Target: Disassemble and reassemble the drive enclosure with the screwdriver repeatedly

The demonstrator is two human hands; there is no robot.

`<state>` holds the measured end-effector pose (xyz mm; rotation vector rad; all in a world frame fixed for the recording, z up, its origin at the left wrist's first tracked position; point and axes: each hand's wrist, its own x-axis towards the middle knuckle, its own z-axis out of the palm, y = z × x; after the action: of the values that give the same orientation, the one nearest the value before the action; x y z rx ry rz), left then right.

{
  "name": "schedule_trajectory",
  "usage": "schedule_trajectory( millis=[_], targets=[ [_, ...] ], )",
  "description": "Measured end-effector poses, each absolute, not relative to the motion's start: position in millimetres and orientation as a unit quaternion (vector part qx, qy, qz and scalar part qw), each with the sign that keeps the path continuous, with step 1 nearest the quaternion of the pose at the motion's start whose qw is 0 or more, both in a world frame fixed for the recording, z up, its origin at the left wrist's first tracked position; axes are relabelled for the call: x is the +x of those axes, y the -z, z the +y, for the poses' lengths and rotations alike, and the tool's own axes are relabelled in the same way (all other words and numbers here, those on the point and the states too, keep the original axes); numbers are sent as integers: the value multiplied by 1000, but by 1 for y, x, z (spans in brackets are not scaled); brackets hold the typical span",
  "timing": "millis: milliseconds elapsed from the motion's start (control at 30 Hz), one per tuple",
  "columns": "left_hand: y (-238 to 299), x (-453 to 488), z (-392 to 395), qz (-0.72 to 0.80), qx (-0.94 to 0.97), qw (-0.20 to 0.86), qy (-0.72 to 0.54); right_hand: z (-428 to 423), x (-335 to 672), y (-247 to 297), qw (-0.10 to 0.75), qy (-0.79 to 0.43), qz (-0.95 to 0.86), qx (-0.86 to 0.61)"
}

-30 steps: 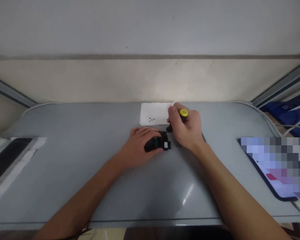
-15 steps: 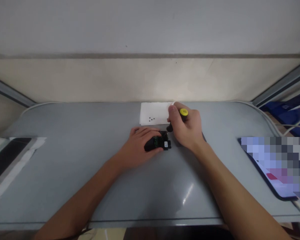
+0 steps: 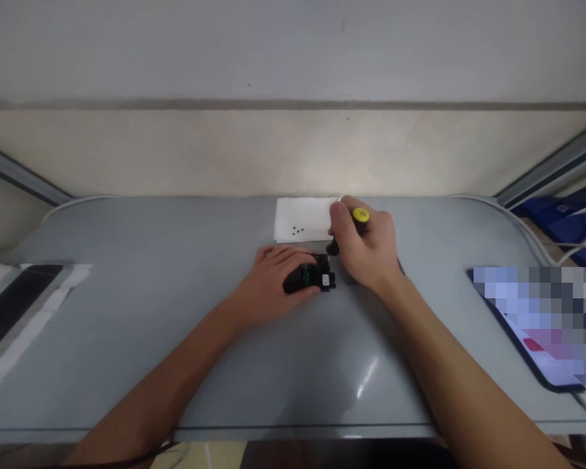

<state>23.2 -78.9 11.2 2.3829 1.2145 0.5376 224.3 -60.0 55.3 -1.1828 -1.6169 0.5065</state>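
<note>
My left hand [image 3: 268, 281] lies over a small black device [image 3: 311, 277] with a green board showing, fingers curled round it and pinning it to the grey table [image 3: 176, 312]. My right hand [image 3: 366, 251] is closed round a screwdriver [image 3: 359, 217] with a yellow cap; its dark lower end [image 3: 332, 248] points down at the device's far right corner. Just behind lies a white sheet of paper [image 3: 303, 218] with several tiny black screws [image 3: 297, 230] on it.
A phone [image 3: 542, 326] with a lit screen and a cable lies at the right edge. On the left edge a dark flat slab [image 3: 10, 306] rests on white wrapping. A wall stands behind the table. Blue items and cables [image 3: 566, 221] sit beyond the right rail.
Both hands stay in place on the device and the screwdriver. The view has shifted slightly; nothing else has moved.
</note>
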Motion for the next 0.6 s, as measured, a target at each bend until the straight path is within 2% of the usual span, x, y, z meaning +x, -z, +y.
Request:
schedule_trajectory(
  millis=[200,600],
  targets=[
    [-9,22,-79,431,859,197,-195,-55,224,-58,520,-206,-647,-518],
    [-5,23,-78,421,864,177,-213,-45,212,-47,629,-424,-527,-384]
  ],
)
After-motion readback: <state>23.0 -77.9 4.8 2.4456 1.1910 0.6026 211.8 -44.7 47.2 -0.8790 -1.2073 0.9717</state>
